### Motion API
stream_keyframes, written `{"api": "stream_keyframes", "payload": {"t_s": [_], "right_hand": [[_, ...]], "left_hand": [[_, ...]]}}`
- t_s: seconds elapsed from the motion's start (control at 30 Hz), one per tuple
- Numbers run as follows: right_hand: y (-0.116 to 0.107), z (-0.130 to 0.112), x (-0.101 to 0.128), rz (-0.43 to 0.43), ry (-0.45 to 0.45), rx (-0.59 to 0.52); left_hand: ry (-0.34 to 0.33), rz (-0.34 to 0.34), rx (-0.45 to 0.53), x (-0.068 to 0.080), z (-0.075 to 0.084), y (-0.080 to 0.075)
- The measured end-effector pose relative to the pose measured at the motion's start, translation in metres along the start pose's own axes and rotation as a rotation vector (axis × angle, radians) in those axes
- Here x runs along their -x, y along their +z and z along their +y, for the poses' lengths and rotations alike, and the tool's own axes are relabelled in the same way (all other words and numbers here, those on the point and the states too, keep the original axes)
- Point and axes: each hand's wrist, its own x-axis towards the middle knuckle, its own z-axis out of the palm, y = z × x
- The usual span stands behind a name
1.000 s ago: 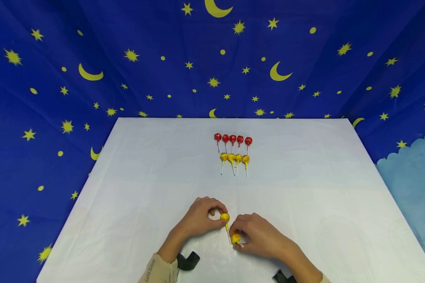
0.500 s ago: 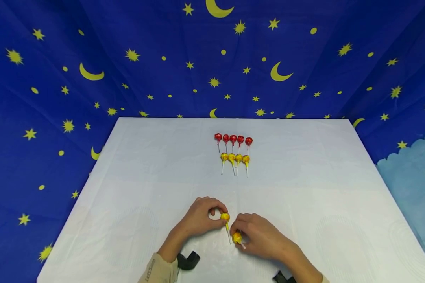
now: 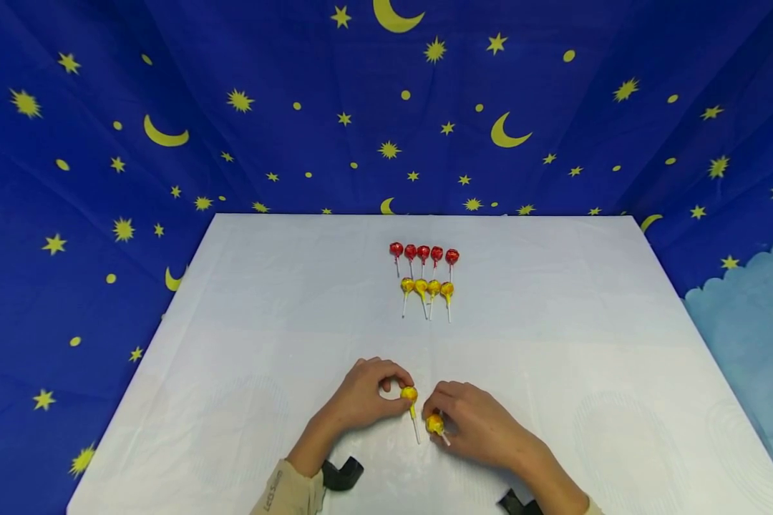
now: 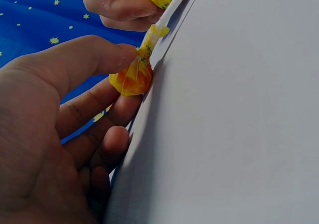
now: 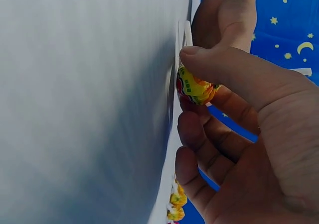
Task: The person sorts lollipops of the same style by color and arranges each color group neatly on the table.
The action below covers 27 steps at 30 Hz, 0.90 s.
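Observation:
Near the table's front, my left hand (image 3: 373,393) pinches the yellow-wrapped head of a lollipop (image 3: 409,395) between thumb and fingers. Its white stick points toward me. In the left wrist view the thumb lies on the crinkled wrapper (image 4: 133,78). Just to the right, my right hand (image 3: 479,425) holds a second yellow lollipop (image 3: 434,424) by its head, with the stick slanting down to the right. The right wrist view shows the thumb and fingers around that lollipop's wrapper (image 5: 194,88). The two lollipops are close together but apart.
Farther back on the white table (image 3: 264,286) lies a row of several red lollipops (image 3: 423,252). Below it is a row of several yellow lollipops (image 3: 421,286), sticks toward me. A blue curtain with moons and stars (image 3: 296,143) hangs behind the table.
My right hand has shifted slightly away from me and to the right with its lollipop, whose stick now shows more. My left hand and its lollipop have stayed put.

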Motion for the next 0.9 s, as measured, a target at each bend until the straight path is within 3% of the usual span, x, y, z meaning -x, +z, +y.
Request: {"api": "stream_keyframes", "payload": {"t_s": [0.5, 0.73, 0.9], "right_hand": [[0.000, 0.003, 0.001, 0.005, 0.006, -0.006], [0.000, 0.003, 0.000, 0.000, 0.025, -0.012], [0.000, 0.002, 0.000, -0.009, 0.041, -0.014]], "left_hand": [[0.008, 0.004, 0.042, -0.002, 0.001, -0.003], [-0.038, 0.015, 0.119, -0.002, 0.003, -0.010], [-0.034, 0.036, 0.118, -0.007, 0.000, -0.019]]}}
